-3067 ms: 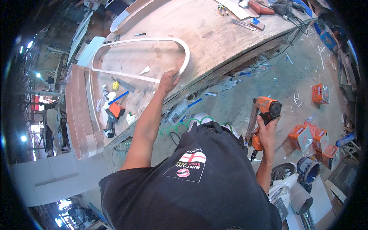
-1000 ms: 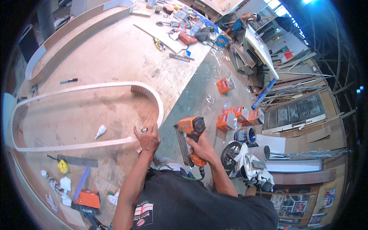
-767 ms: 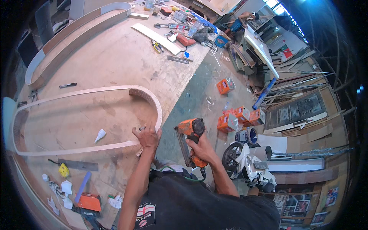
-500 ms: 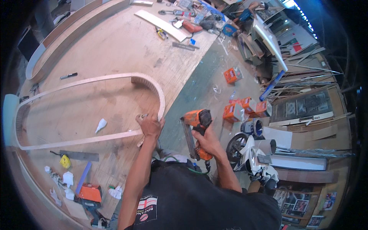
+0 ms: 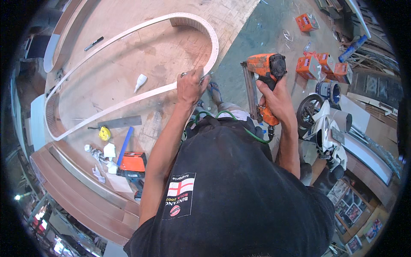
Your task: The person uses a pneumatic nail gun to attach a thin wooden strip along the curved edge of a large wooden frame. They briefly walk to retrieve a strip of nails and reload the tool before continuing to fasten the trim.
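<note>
Left hand point(image 5: 191, 85) on curved strip point(image 5: 128, 30); glue bottle point(image 5: 140, 82), tape measure point(image 5: 103, 133) nearby.

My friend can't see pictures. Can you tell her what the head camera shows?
A person's left hand presses on a curved wooden strip lying on a big plywood table, while the right hand holds an orange nail gun beside the table's edge. Tools lie on the table; orange boxes sit on the floor.

Orange cartons point(image 5: 319, 66): you see a cluster of boxy packages with pale label panels on the green floor at about two o'clock. A single orange carton point(image 5: 306, 22) lies apart at one o'clock. Framed posters point(image 5: 347, 210), small coloured rectangles, stand at four o'clock; possibly signs, too blurred to tell. A white squeeze bottle point(image 5: 140, 81) lies at ten o'clock on the plywood.
</note>
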Demonstrator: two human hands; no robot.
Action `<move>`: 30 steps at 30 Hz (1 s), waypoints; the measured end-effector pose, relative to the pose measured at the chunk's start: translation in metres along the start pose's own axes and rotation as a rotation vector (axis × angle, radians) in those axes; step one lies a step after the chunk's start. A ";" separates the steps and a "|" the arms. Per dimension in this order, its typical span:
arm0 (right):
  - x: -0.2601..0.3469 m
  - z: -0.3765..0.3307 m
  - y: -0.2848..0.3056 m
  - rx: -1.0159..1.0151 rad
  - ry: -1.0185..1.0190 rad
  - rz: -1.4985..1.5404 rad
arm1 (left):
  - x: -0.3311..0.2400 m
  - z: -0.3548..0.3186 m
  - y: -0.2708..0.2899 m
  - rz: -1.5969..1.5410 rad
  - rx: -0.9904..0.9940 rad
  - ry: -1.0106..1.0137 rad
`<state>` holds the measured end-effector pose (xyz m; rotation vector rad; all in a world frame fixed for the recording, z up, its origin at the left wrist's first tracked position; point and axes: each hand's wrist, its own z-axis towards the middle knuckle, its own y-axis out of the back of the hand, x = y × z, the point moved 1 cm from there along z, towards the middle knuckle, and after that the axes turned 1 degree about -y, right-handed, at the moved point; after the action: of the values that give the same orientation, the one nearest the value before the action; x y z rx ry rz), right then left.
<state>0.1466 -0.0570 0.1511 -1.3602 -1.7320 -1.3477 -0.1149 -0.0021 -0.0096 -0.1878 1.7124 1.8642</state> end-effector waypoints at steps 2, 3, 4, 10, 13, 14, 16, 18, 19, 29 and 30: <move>-0.001 -0.001 0.000 0.000 -0.001 0.011 | -0.005 0.003 0.004 0.013 0.027 0.016; -0.002 -0.001 0.001 0.002 0.001 0.015 | -0.005 0.003 0.003 0.001 0.015 0.024; -0.003 -0.002 0.001 -0.007 -0.005 0.016 | -0.005 0.003 0.002 -0.012 0.003 0.032; -0.005 -0.004 0.002 -0.030 0.004 0.045 | -0.004 0.003 0.003 -0.069 -0.017 0.024; -0.001 -0.004 0.000 -0.034 0.005 0.025 | -0.006 0.004 0.005 -0.068 -0.016 0.032; -0.001 -0.003 -0.001 -0.040 0.019 0.015 | -0.007 0.005 0.006 -0.067 -0.017 0.036; 0.002 -0.002 -0.002 -0.033 0.012 0.001 | -0.007 0.006 0.005 -0.036 -0.016 0.023; 0.005 -0.001 -0.004 -0.004 -0.030 0.000 | -0.008 0.007 0.004 -0.016 -0.019 0.021; 0.005 0.000 -0.004 0.010 -0.010 0.005 | -0.010 0.006 0.004 -0.012 -0.023 0.025; 0.023 0.028 -0.015 0.239 0.028 -0.052 | -0.010 0.001 0.001 0.061 -0.063 -0.001; 0.026 0.031 -0.017 0.274 0.028 -0.080 | -0.011 -0.002 -0.002 0.045 -0.084 -0.004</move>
<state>0.1264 -0.0181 0.1567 -1.1260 -1.8888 -1.1154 -0.1057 -0.0071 -0.0064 -0.1800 1.6492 1.9692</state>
